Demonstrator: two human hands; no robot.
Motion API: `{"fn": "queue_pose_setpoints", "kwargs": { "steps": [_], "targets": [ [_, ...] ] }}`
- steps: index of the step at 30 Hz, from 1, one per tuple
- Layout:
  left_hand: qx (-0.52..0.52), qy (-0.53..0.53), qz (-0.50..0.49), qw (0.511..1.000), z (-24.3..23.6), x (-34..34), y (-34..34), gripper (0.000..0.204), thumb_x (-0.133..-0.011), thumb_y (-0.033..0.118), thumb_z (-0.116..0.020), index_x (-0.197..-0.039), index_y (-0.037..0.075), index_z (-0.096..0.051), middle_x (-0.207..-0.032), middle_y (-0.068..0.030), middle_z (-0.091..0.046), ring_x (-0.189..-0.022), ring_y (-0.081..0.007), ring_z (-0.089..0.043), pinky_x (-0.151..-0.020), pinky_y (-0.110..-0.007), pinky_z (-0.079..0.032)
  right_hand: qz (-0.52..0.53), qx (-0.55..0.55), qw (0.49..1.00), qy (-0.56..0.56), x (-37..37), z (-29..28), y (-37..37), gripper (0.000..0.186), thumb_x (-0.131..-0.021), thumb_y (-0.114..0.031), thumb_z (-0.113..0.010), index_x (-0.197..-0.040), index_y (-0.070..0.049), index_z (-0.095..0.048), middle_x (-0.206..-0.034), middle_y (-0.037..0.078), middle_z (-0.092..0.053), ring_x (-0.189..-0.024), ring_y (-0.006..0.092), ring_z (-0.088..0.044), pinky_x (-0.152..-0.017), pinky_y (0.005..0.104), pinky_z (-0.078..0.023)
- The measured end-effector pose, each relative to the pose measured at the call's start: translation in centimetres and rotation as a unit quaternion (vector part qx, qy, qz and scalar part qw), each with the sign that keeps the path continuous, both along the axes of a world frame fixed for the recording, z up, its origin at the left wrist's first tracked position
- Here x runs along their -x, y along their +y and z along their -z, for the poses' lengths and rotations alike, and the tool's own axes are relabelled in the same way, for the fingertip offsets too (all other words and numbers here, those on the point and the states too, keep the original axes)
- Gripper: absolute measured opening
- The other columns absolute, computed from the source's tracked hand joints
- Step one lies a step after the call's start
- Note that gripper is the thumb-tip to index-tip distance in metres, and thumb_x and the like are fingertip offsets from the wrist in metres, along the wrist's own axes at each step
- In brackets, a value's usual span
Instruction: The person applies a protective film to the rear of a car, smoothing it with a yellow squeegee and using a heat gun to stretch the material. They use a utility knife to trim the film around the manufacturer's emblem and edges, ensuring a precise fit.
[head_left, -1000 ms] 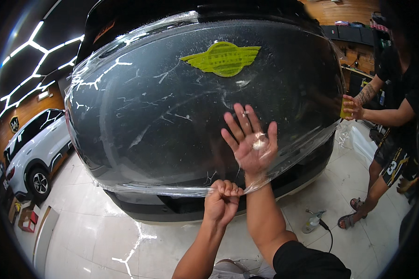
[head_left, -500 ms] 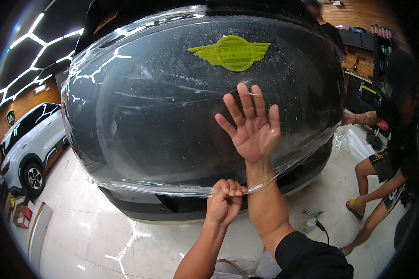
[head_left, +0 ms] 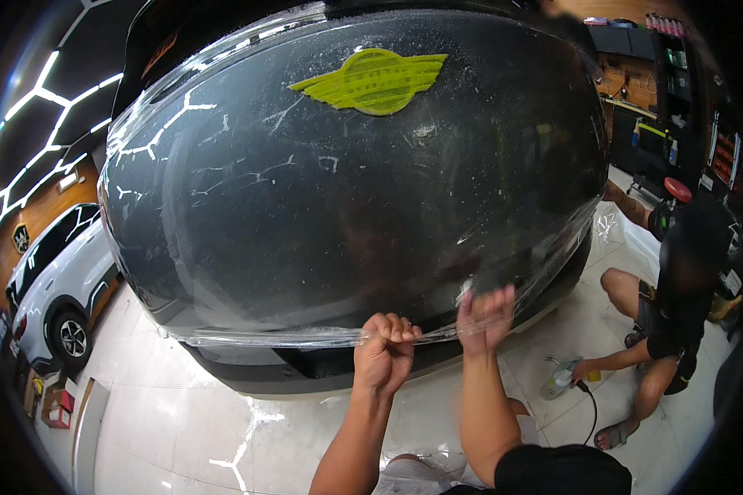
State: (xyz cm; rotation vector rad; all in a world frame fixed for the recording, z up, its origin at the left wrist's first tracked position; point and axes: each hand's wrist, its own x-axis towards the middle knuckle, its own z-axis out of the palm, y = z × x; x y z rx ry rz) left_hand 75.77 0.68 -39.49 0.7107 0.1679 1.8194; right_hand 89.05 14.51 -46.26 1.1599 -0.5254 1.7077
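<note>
The left hand has a closed-fist grip on the near edge of the clear film, bunching it into a tight ridge. The right hand sits just beside it on the same edge; it is blurred, its fingers look curled onto the film, but I cannot tell how firm that grip is. Both hands seem to pull the sheet toward the person, likely to keep it taut over the curve of the black hood. The film lies across most of the hood, wet and speckled with droplets, over the yellow-green masked badge near the far side.

The film's near edge overhangs the hood's front lip, and its right edge hangs loose over the side. Below the hands lies pale tiled floor with room to step. To the right a crouching person reaches toward a spray bottle on the floor, well apart from the hands. A white car stands far left.
</note>
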Motion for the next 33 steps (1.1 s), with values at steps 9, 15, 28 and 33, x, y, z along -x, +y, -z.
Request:
{"fn": "queue_pose_setpoints", "kwargs": {
  "steps": [9, 15, 28, 33],
  "targets": [
    [0.019, -0.053, 0.001, 0.998, -0.9, -1.6, -1.5, 0.021, -0.087, -0.001, -0.052, -0.069, 0.01, -0.049, -0.067, -0.0031, -0.049, -0.069, -0.0185, -0.049, -0.074, -0.035, -0.045, 0.028, 0.114, 0.932, -0.343, -2.3, -0.1, -4.9, 0.028, -0.099, -0.025, -0.05, -0.123, -0.012, -0.058, -0.112, 0.012, -0.067, -0.109, 0.0306, -0.062, -0.097, 0.0489, -0.049],
    [0.01, -0.04, 0.019, 0.999, -1.1, -1.8, -2.0, 0.022, -0.082, -0.003, -0.053, -0.066, 0.011, -0.048, -0.065, -0.0032, -0.049, -0.067, -0.0187, -0.049, -0.071, -0.035, -0.044, -0.17, -0.052, 0.981, -0.07, 3.2, -13.2, -3.6, 0.058, -0.103, -0.04, -0.031, -0.151, -0.009, -0.022, -0.157, 0.018, -0.018, -0.147, 0.0381, -0.009, -0.118, 0.0541, -0.012],
    [-0.093, -0.042, 0.078, 0.992, -0.9, -1.5, -0.9, 0.019, -0.082, -0.006, -0.053, -0.069, 0.008, -0.052, -0.067, -0.0045, -0.051, -0.071, -0.0199, -0.052, -0.081, -0.036, -0.046, -0.043, -0.102, 0.991, -0.075, 5.5, -25.8, -3.1, 0.066, -0.099, -0.047, -0.028, -0.15, -0.006, -0.025, -0.158, 0.012, -0.019, -0.147, 0.0373, -0.007, -0.116, 0.0605, 0.001],
    [-0.081, -0.026, 0.065, 0.994, -0.4, -0.9, -0.4, 0.019, -0.083, -0.005, -0.054, -0.07, 0.008, -0.053, -0.068, -0.0042, -0.052, -0.072, -0.0195, -0.054, -0.087, -0.039, -0.046, -0.043, -0.131, 0.988, -0.065, 5.9, -25.0, -2.0, 0.069, -0.098, -0.053, -0.025, -0.149, -0.008, -0.028, -0.157, 0.013, -0.023, -0.146, 0.0382, -0.014, -0.117, 0.0583, -0.004]
  ]
}}
